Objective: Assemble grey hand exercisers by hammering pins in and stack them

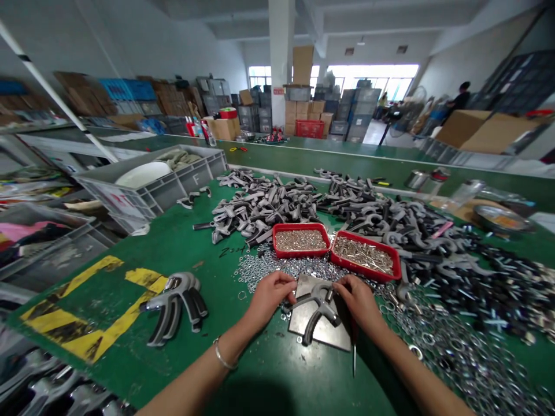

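A grey hand-grip part [318, 309] lies on a small metal plate [323, 332] on the green table. My left hand [269, 297] pinches its left end, fingers closed. My right hand [359, 300] is closed on its upper right end near the spring. Loose metal washers [277, 268] are scattered just beyond my hands. Two red trays sit behind them: one [301, 240] with small nuts, one [366, 254] with screws.
Assembled grey grippers [176, 306] lie at the left beside yellow-black floor tape. Piles of grey handle parts [264, 205] and black parts [489, 277] cover the far table. A grey crate [151, 185] stands at the left. A screwdriver [354, 352] lies by my right wrist. A person stands far right.
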### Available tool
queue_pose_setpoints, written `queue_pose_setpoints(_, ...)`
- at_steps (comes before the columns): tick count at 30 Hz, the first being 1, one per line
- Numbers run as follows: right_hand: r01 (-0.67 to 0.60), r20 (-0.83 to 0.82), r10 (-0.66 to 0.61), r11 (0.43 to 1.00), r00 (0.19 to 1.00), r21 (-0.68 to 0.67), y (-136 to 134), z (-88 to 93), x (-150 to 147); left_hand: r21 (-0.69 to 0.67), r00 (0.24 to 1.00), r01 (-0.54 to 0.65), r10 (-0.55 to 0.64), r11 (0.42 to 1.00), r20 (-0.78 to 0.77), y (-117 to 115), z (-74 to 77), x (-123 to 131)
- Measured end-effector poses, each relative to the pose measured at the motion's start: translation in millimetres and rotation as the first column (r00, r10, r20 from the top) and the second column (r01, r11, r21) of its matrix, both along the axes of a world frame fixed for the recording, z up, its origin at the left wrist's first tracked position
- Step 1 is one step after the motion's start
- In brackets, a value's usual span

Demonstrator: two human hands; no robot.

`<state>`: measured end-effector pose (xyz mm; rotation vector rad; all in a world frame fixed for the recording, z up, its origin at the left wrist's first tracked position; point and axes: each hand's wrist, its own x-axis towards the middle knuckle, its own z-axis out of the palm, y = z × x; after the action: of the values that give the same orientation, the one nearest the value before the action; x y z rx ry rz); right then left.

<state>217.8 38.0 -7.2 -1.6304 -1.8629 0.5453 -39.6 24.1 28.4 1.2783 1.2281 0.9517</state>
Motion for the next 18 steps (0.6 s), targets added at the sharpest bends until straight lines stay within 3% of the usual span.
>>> queue_pose_setpoints(4,-0.030,0.116,0.023,0.997,0.993,0.064,-5.0,-0.8,-2.6,0.040,0.995,0.065,-0.061,0.997,-0.079,0.8,-1.6,10.7)
queue_pose_setpoints(7,-0.087,0.223,0.063,0.991,0.973,0.098,-9.1,-0.2,-5.2,0.193,0.958,0.171,-0.117,0.966,-0.262,5.1,-7.1,27.8)
queue_pose_setpoints(10,-0.168,0.349,0.122,0.980,0.929,0.104,-8.0,2.0,-8.7,0.298,0.873,0.280,-0.113,0.913,-0.474,10.1,-14.3,46.8)
queue_pose_setpoints(14,-0.234,0.457,0.173,0.969,0.872,0.081,-2.1,11.9,-6.3,0.292,0.738,0.352,-0.071,0.889,-0.671,15.1,-21.3,61.1)
queue_pose_setpoints(18,-0.133,0.549,0.052,0.985,0.834,0.110,-16.9,22.9,15.3,0.284,0.663,0.415,-0.073,0.864,-0.745,16.5,-21.2,60.8)
